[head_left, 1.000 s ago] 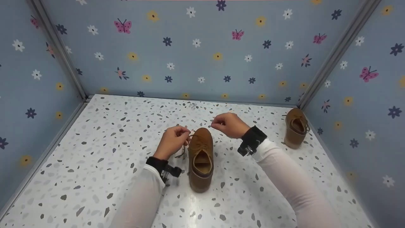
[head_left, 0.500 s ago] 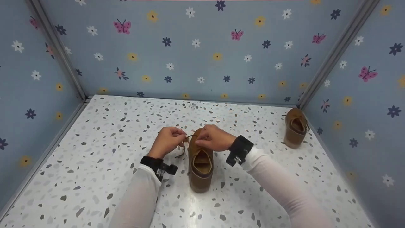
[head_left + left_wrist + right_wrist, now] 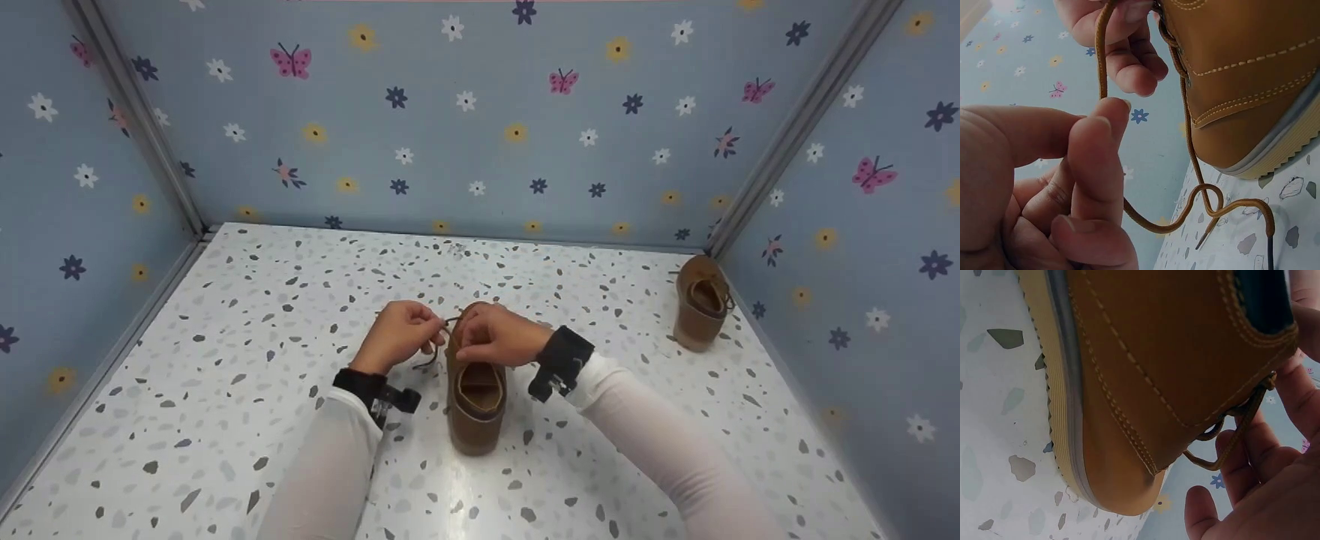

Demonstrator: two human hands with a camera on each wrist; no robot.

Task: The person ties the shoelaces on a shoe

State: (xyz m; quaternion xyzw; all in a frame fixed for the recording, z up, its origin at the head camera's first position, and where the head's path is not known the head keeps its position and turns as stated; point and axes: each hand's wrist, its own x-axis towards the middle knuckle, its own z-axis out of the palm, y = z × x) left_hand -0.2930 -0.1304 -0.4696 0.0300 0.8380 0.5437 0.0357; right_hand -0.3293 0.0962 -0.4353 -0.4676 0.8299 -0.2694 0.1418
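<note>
A brown lace-up shoe [image 3: 478, 429] stands on the speckled surface, its toe pointing away from me. At its left side my left hand [image 3: 397, 336] pinches a brown shoelace [image 3: 1103, 62] between thumb and index finger. That lace runs up toward the shoe's throat, and its slack curves below the hand. My right hand [image 3: 502, 337] is over the lacing, fingers curled, covering much of the shoe's front. In the right wrist view its thumb and index finger come together at the lace knot [image 3: 1269, 380], partly behind the shoe's upper [image 3: 1145, 343].
A second brown shoe [image 3: 697, 322] stands at the back right corner near the wall. Flowered blue panels [image 3: 480, 112] enclose the speckled white surface [image 3: 300, 450]. A dark-tipped lace end [image 3: 1270, 247] hangs beside the near shoe.
My right hand has come from the right of the shoe's toe onto the lacing, then slightly nearer. My left hand has shifted slightly left, keeping the lace pinched. The shoes have not moved.
</note>
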